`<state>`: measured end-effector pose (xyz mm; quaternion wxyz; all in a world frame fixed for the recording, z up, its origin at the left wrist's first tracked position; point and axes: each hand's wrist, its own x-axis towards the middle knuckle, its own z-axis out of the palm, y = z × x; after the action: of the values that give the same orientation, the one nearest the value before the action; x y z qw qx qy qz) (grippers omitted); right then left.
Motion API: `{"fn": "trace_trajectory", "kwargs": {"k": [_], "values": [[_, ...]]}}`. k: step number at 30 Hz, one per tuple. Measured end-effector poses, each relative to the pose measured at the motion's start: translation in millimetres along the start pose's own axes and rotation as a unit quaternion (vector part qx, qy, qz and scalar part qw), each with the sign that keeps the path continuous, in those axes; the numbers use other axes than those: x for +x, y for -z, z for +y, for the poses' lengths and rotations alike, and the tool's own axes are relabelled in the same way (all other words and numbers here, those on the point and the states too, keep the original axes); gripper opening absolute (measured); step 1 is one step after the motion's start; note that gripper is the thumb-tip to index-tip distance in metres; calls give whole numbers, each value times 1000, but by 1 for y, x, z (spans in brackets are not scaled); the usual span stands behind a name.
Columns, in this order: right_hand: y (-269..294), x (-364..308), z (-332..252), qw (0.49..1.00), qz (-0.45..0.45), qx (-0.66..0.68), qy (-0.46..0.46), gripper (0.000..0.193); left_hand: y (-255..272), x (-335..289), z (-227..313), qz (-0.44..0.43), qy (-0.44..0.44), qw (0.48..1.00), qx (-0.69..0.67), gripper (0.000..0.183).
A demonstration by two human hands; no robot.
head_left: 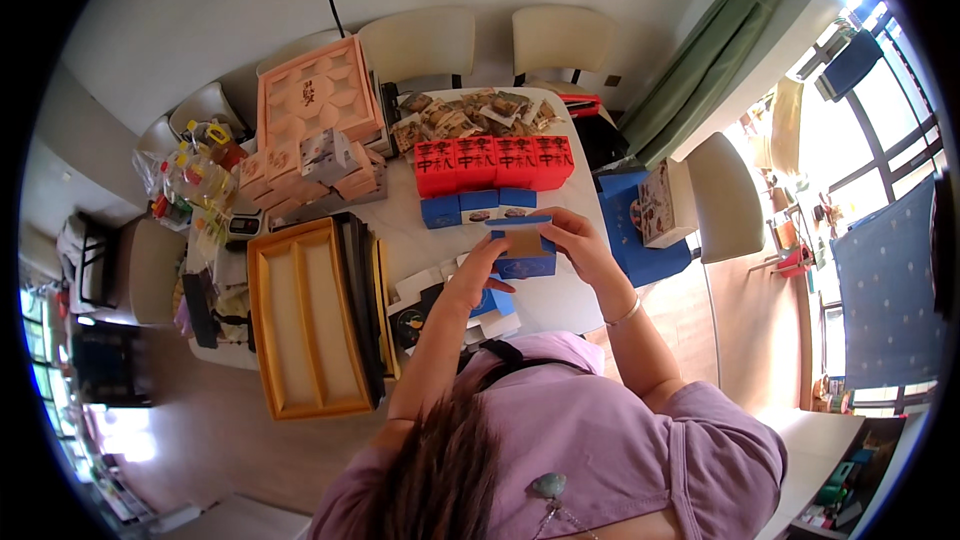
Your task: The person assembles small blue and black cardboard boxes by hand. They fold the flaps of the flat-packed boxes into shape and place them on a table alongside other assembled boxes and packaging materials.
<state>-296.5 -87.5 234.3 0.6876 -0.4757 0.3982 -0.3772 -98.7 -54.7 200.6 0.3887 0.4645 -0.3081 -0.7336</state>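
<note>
Between my two hands is a small blue carton (527, 266), its top flap raised and its brown inside showing. My left hand (474, 275) grips the carton's left side, fingers curled round it. On the opposite side, my right hand (575, 238) is closed on the upper right edge and flap. Just beyond stands a row of small blue boxes (478, 208), with several red boxes (495, 168) with black lettering behind them. Wrapped packets (475, 115) lie in a heap farther back. Partly under my left forearm are flat blue, white and black carton pieces (490, 315).
A gold divided tray (310, 305) stands at the table's left edge beside dark trays. Pink boxes (318, 90) are stacked behind it, near oil bottles (200, 180). On the right, a chair (725, 195) stands by a printed box (668, 202) and a blue bag (640, 250).
</note>
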Motion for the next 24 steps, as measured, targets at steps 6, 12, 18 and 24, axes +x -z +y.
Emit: {"fn": "trace_trajectory", "kwargs": {"k": [6, 12, 18, 24], "values": [[6, 9, 14, 995, 78, -12, -68, 21, 5, 6, -13, 24, -30, 999, -32, 65], [-7, 11, 19, 985, 153, 79, -30, 19, -18, -15, 8, 211, -408, 769, 444, 110], [-16, 11, 26, 994, 106, 3, 24, 24, -26, -19, 5, 211, -365, 781, 461, 99], [-18, 3, 9, 983, 84, 147, 73, 31, -24, -26, 15, 223, -360, 763, 488, 83]]}}
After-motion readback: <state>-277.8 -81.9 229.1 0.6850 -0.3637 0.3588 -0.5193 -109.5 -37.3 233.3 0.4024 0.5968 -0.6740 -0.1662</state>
